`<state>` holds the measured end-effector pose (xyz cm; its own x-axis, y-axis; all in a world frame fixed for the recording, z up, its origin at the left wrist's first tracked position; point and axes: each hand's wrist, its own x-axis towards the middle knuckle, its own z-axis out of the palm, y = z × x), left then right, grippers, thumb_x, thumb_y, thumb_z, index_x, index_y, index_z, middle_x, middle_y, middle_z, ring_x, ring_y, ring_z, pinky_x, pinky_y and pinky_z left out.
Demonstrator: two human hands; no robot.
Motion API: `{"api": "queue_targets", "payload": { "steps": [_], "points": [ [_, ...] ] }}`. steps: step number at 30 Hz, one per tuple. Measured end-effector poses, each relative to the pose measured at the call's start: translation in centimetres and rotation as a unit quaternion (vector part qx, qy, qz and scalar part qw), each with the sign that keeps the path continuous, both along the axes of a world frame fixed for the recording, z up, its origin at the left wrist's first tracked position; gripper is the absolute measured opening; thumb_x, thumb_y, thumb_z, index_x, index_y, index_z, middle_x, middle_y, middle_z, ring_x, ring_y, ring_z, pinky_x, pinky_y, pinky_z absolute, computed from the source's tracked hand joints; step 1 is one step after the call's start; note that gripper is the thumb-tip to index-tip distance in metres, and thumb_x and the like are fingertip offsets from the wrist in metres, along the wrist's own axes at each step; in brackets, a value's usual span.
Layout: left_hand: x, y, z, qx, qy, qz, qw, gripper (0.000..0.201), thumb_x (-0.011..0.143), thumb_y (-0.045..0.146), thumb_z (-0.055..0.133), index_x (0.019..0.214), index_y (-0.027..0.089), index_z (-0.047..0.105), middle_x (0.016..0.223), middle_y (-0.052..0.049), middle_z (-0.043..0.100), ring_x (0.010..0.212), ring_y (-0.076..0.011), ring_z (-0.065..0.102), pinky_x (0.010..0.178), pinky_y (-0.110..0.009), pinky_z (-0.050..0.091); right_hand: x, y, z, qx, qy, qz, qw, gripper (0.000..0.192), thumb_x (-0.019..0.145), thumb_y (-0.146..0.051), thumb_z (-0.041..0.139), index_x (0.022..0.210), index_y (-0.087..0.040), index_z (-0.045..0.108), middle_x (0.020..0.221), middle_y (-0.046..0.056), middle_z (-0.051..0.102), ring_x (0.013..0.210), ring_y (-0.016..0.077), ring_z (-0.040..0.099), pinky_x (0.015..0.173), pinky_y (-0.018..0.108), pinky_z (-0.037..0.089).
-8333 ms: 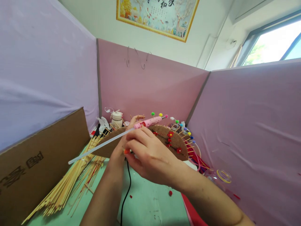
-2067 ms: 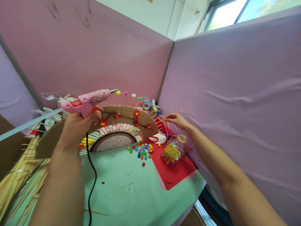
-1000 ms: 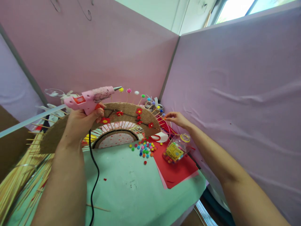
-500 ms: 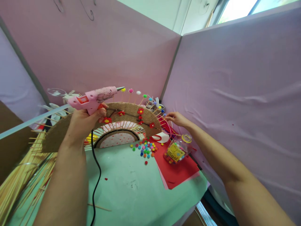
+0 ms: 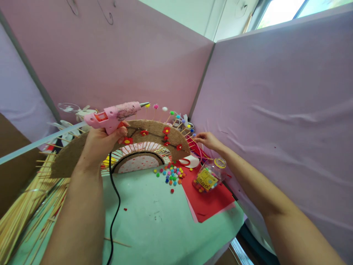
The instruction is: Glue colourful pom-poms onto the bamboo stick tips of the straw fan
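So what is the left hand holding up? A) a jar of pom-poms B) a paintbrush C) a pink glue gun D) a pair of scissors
C: the left hand grips a pink glue gun above the fan-shaped craft, with its black cord hanging down and its metal tip pointing right.

Place: a craft workstation, boxed in like a cubicle.
Walls: pink fabric partitions [image 5: 132, 62] from 10 to 3 o'clock.
Surface: green counter [image 5: 160, 221].
Supplies: bamboo sticks [image 5: 19, 213] at 8 o'clock, loose pom-poms [image 5: 170, 175], red paper [image 5: 209, 202], a jar [image 5: 208, 176].
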<state>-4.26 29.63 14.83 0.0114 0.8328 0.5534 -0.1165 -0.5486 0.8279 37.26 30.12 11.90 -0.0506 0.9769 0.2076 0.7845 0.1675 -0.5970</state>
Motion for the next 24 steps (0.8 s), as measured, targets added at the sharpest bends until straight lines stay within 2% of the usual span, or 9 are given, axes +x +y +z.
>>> {"api": "queue_targets", "payload": {
  "steps": [6, 9, 15, 21, 24],
  "points": [
    [0.0, -0.2, 0.2, 0.005, 0.012, 0.002, 1.0, 0.014, 0.073, 0.026, 0.073, 0.08, 0.016, 0.068, 0.052, 0.005, 0.052, 0.045, -0.0074, 0.047, 0.045, -0.02, 0.036, 0.1, 0.3, -0.8, -0.003, -0.008, -0.028, 1.0, 0.041, 0.08, -0.054, 0.061, 0.067, -0.016, 0.07, 0.057, 0.001, 0.062, 0.056, 0.0128, 0.048, 0.055, 0.026, 0.035],
    [0.1, -0.3, 0.3, 0.005, 0.009, 0.002, 1.0, 0.012, 0.072, 0.024, 0.073, 0.079, 0.016, 0.068, 0.053, 0.005, 0.052, 0.045, -0.0069, 0.046, 0.045, -0.02, 0.036, 0.0, 0.0, -1.0, -0.004, 0.017, -0.053, 0.998, 0.039, 0.08, -0.051, 0.061, 0.063, -0.017, 0.069, 0.053, -0.001, 0.059, 0.053, 0.0114, 0.045, 0.054, 0.026, 0.035],
    [0.2, -0.3, 0.3, 0.008, 0.001, 0.003, 1.0, 0.012, 0.071, 0.024, 0.073, 0.079, 0.016, 0.068, 0.053, 0.005, 0.052, 0.046, -0.0069, 0.046, 0.044, -0.019, 0.035, -0.5, -0.9, -0.9, -0.006, 0.122, -0.045, 0.991, 0.026, 0.074, -0.039, 0.071, 0.085, -0.016, 0.076, 0.084, 0.005, 0.076, 0.072, 0.0159, 0.063, 0.074, 0.029, 0.049],
    [0.0, -0.3, 0.3, -0.003, 0.009, 0.003, 1.0, 0.014, 0.071, 0.024, 0.073, 0.08, 0.016, 0.067, 0.053, 0.004, 0.053, 0.046, -0.0076, 0.046, 0.044, -0.021, 0.035, -0.9, -1.5, -0.6, -0.017, 0.143, -0.066, 0.987, 0.023, 0.075, -0.03, 0.073, 0.093, -0.015, 0.076, 0.099, 0.009, 0.078, 0.088, 0.0204, 0.07, 0.089, 0.036, 0.052],
    [-0.1, -0.3, 0.2, -0.004, 0.014, 0.008, 1.0, 0.014, 0.072, 0.025, 0.073, 0.08, 0.016, 0.067, 0.051, 0.004, 0.052, 0.046, -0.0082, 0.045, 0.044, -0.021, 0.034, -0.6, -1.6, -0.5, -0.034, 0.135, -0.056, 0.989, 0.024, 0.078, -0.029, 0.071, 0.099, -0.017, 0.077, 0.104, 0.008, 0.078, 0.094, 0.0215, 0.07, 0.094, 0.037, 0.052]
  ]
}}
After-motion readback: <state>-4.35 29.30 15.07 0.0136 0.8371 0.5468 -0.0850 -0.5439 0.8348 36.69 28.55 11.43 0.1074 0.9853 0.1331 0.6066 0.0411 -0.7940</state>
